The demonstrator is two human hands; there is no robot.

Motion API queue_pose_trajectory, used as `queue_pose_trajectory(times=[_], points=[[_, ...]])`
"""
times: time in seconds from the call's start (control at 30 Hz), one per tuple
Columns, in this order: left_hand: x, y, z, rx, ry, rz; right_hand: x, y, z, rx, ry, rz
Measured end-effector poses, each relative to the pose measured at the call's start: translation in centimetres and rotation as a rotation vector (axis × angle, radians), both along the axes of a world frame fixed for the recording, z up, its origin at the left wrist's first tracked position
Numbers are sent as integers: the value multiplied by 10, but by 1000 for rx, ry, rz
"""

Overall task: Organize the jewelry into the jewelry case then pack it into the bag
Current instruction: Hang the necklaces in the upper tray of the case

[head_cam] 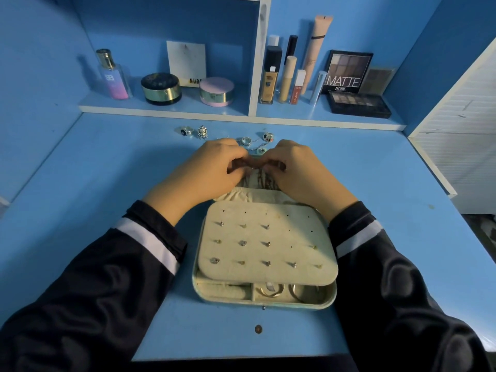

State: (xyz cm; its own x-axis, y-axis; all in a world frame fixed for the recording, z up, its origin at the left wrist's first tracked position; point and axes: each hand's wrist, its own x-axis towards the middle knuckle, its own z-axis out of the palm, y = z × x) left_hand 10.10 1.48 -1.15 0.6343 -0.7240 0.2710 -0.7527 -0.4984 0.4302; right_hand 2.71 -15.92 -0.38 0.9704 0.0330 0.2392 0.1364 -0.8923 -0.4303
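Note:
An open cream jewelry case [264,299] lies on the blue desk in front of me. Its earring panel [265,242] carries several studs, and rings sit in the compartments at its near edge. My left hand [212,167] and my right hand [292,170] meet over the far lid of the case, fingers curled, pinching something small at the necklace hooks [259,181]; what they pinch is hidden. Loose rings [188,131] and a chained ring set [257,142] lie on the desk just beyond my hands. No bag is in view.
A raised shelf [166,110] behind the desk holds a perfume bottle [114,76], two round compacts, foundation bottles and tubes, and eyeshadow palettes [359,106]. A white cabinet [461,146] stands at the right. A small brown dot [258,329] marks the desk near me.

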Motion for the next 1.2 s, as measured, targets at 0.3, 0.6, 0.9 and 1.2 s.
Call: queue_pose_trajectory(times=[0.3, 0.6, 0.9, 1.2], points=[[2, 5, 3, -2, 93, -51, -9, -3, 10, 74, 82, 32], [-3, 10, 6, 51, 216, -144, -20, -13, 18, 114, 184, 47], [-9, 9, 9, 93, 323, -155, -22, -16, 19, 164, 215, 44], [-10, 9, 9, 81, 306, -155, -24, -14, 20, 168, 267, 84]])
